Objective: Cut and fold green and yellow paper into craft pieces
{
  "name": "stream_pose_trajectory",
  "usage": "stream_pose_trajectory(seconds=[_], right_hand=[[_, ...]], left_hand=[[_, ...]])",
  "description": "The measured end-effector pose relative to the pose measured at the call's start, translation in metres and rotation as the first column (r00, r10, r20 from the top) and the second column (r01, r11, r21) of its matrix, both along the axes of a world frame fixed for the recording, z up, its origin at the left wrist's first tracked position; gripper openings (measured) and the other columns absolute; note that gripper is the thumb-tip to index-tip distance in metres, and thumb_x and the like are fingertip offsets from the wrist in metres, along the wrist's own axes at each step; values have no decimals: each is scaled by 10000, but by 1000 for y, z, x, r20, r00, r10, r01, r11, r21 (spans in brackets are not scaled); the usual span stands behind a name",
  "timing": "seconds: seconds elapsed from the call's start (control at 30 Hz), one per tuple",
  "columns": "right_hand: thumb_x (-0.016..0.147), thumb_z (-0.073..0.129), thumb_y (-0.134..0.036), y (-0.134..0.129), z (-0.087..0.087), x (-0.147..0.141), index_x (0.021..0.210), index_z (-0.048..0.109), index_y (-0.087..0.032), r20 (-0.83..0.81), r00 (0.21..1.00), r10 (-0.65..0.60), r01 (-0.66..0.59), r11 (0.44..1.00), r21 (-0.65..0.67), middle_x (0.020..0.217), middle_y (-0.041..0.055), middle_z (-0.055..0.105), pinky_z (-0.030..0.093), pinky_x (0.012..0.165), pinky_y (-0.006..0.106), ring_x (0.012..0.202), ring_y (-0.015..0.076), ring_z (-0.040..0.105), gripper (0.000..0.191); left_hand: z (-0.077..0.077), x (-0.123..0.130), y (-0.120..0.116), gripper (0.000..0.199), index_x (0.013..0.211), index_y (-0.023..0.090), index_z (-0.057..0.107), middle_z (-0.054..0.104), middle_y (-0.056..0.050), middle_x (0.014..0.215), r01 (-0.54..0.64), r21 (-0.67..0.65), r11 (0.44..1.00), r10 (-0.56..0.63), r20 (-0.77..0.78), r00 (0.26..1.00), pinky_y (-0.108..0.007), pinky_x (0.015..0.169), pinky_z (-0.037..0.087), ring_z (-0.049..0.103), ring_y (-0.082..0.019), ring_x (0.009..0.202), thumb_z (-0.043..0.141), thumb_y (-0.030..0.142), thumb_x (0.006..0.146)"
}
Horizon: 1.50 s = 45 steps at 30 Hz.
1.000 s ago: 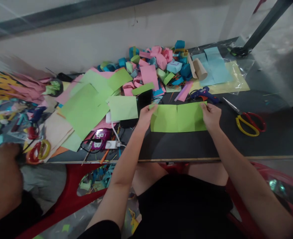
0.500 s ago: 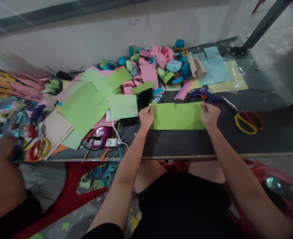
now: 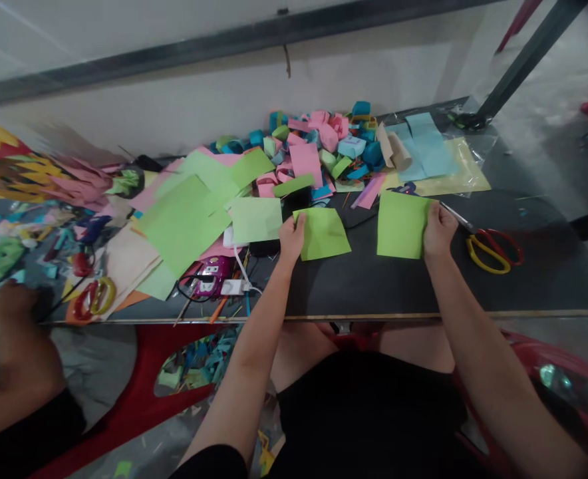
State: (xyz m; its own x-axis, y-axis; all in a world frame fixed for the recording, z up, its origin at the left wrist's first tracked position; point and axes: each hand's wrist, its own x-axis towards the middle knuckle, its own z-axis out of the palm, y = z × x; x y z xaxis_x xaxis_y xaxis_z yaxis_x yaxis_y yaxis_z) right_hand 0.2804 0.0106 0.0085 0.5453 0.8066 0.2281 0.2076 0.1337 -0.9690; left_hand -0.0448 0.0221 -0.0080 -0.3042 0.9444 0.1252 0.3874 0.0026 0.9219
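My left hand (image 3: 293, 238) pinches the left edge of a lime-green paper piece (image 3: 325, 234). A second lime-green piece (image 3: 402, 226), separate from the first, hangs from my right hand (image 3: 440, 231), whose fingers close on its right edge. Dark tabletop shows in the gap between the two pieces. Just left of my left hand lies a pale green sheet (image 3: 257, 219). Scissors with red and yellow handles (image 3: 493, 251) rest to the right of my right hand. Behind the right piece, a blue glue gun (image 3: 404, 188) is partly hidden.
Folded pink, blue and green paper pieces (image 3: 328, 136) are heaped at the back. Larger green sheets (image 3: 179, 223) lie left, near a purple device (image 3: 213, 276) and another pair of scissors (image 3: 94, 298). Another person's hand (image 3: 12, 303) is at the far left.
The single lime-green strip held between my hands is now two separate pieces. My right hand has moved right with one piece, and my left hand keeps the other. The view has shifted slightly.
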Motion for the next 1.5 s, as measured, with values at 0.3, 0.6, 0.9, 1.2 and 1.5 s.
stream_pose_trajectory(seconds=[0.3, 0.6, 0.9, 1.2, 1.5], right_hand=[[915, 409, -802, -10, -6, -77, 637, 469, -208, 256, 959, 121, -118, 993, -24, 571, -33, 391, 274, 552, 284, 554, 114, 351, 659], [942, 445, -720, -3, -24, -92, 858, 631, -206, 288, 953, 92, -105, 994, 32, 850, 89, 664, 516, 764, 360, 796, 212, 615, 553], [868, 575, -770, 7, -20, -82, 1174, 617, -230, 60, 932, 358, -362, 929, 74, 1025, 92, 699, 581, 807, 376, 893, 226, 671, 622], [770, 791, -640, 2, -17, -66, 1104, 690, -213, 269, 830, 489, -537, 830, 148, 1105, 116, 750, 553, 1000, 460, 1070, 291, 709, 552], [854, 764, -466, -3, -26, -70, 1264, 626, -246, 141, 753, 643, -656, 752, 72, 1253, 108, 728, 519, 1105, 475, 1188, 260, 696, 485]], left_hand=[[-13, 33, 1, 454, 730, 178, 628, 575, 24, 644, 191, -11, 982, -161, 496, 853, -255, 677, 459, 583, -146, 698, 785, 600, 785], [-11, 59, -18, 643, 1034, 172, 683, 780, -76, 970, 357, 9, 934, -277, 650, 707, -368, 850, 598, 737, -222, 894, 943, 521, 560], [-2, 61, 12, 539, 1029, 157, 689, 775, -93, 980, 416, 74, 906, -394, 504, 768, -382, 825, 603, 744, -228, 876, 849, 549, 695], [2, 43, 15, 424, 896, 158, 768, 794, -112, 1048, 515, 219, 829, -560, 305, 770, -426, 964, 585, 749, -266, 1022, 876, 516, 697], [-5, 38, 10, 398, 977, 175, 802, 801, -121, 1093, 598, 163, 784, -620, 222, 752, -397, 933, 606, 764, -254, 997, 832, 505, 757]])
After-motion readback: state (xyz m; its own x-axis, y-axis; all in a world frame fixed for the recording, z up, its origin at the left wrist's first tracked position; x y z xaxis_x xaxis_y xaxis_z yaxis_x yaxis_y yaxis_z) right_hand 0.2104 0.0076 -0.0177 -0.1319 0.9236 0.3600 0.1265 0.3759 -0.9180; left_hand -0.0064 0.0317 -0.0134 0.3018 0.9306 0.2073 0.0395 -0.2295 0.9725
